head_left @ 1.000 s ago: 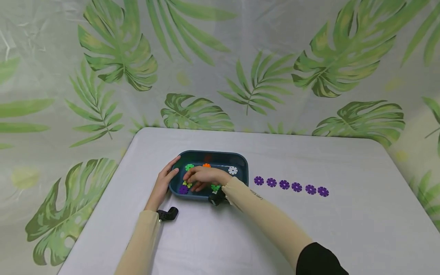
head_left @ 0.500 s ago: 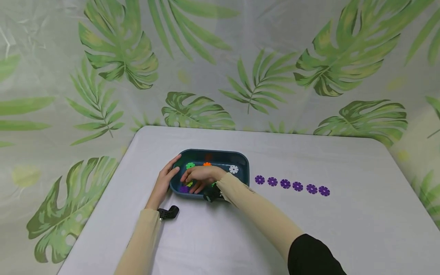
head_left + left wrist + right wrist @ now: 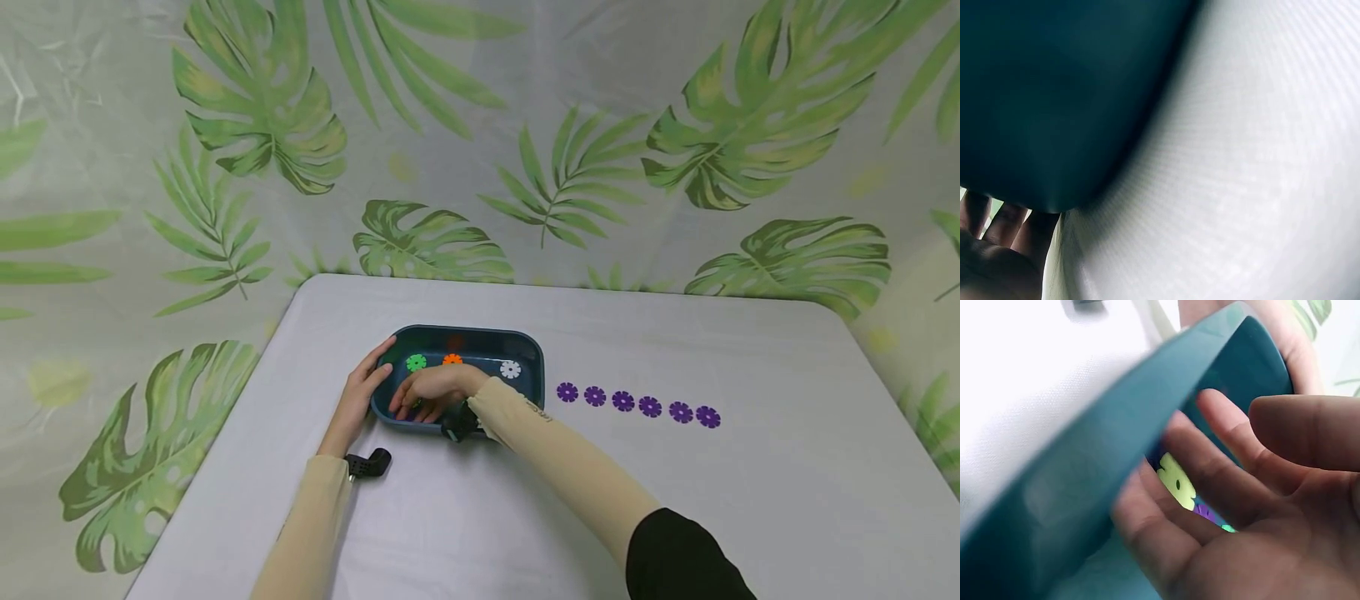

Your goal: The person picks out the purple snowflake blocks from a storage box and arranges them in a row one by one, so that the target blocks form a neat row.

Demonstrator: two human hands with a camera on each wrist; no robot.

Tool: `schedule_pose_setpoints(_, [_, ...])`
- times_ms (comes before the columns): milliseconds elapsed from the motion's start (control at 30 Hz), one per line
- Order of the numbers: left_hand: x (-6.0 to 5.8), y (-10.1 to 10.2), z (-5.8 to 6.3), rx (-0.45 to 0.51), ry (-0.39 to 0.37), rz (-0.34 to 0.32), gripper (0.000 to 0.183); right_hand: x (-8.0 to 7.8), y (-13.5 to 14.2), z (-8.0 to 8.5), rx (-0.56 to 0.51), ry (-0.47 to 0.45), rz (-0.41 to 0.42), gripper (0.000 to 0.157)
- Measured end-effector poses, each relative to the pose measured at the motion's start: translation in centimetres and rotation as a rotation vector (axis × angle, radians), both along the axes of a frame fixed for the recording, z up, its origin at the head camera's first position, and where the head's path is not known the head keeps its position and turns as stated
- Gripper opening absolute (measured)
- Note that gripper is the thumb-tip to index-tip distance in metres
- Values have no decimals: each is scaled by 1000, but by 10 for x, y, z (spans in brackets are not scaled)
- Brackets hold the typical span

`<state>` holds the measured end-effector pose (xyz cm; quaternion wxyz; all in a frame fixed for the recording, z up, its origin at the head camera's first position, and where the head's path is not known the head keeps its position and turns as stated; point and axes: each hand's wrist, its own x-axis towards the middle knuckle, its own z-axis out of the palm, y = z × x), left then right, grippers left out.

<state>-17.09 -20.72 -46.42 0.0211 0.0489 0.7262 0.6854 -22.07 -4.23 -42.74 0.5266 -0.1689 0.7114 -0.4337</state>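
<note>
In the head view, a leaf-patterned backdrop [image 3: 442,158] rises behind a white counter [image 3: 787,500]. To the right of a dark blue tray [image 3: 487,343], six purple discs [image 3: 623,401] lie apart in a slightly slanting row on the counter. Inside the tray, a green disc [image 3: 416,362], an orange disc [image 3: 452,359] and a white disc [image 3: 511,369] show beyond the right hand [image 3: 431,388], which blocks much of the near left part. A black wrist device [image 3: 459,423] overlaps the near rim. The right forearm slants in across the counter, the hand reaching down into the tray with its fingers bent. The left hand [image 3: 357,406] grips the tray's left end, thumb over the rim.

In the left wrist view, the blurred tray wall fills the upper left; the left hand's fingers [image 3: 1007,224] lie against it at the lower corner.

In the right wrist view, the tray wall cuts across diagonally, hiding some fingertips. The right hand is loosely spread, thumb apart. Past its fingers show a yellow piece [image 3: 1175,476] and a bit of purple [image 3: 1205,513]; whether it touches either cannot be told.
</note>
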Motion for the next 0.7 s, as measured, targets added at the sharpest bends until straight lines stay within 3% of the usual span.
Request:
schedule_pose_setpoints(133, [0, 0, 0, -2, 1, 1, 46, 0, 2, 1, 3, -5, -7, 27])
schedule_pose_setpoints(300, [-2, -1, -4, 6, 11, -7, 46, -2, 9, 8, 53, 28, 65, 30])
schedule_pose_setpoints(467, [-9, -3, -18, 13, 13, 8, 45, -8, 22, 17, 118, 64, 151, 32])
schedule_pose_setpoints(700, [-13, -5, -29, -21, 26, 38, 44, -15, 37, 19, 155, 135, 88, 30])
